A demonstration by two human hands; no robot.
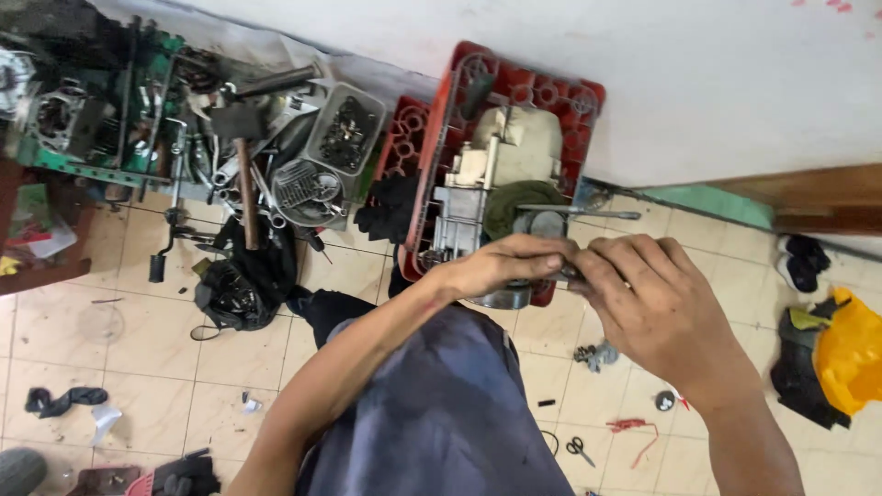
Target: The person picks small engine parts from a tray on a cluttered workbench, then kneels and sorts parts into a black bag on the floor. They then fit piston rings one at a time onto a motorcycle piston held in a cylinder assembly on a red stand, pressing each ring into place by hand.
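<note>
Open tiled floor (pixel 138 340) at near left, broken only by a dark rag (pixel 62 399) and small scraps. Far left blocked by a tool heap: hammer (pixel 241 156), wrenches, grey parts tray (pixel 347 127). Red crate (pixel 514 101) filled by an engine block (pixel 478 184), walled in behind. Left hand (pixel 501 264) and right hand (pixel 648 303) meeting over the crate's near edge, closing that gap. Near right: scissors (pixel 580 448), red wire (pixel 634 427); far right, a yellow cover (pixel 850 354).
</note>
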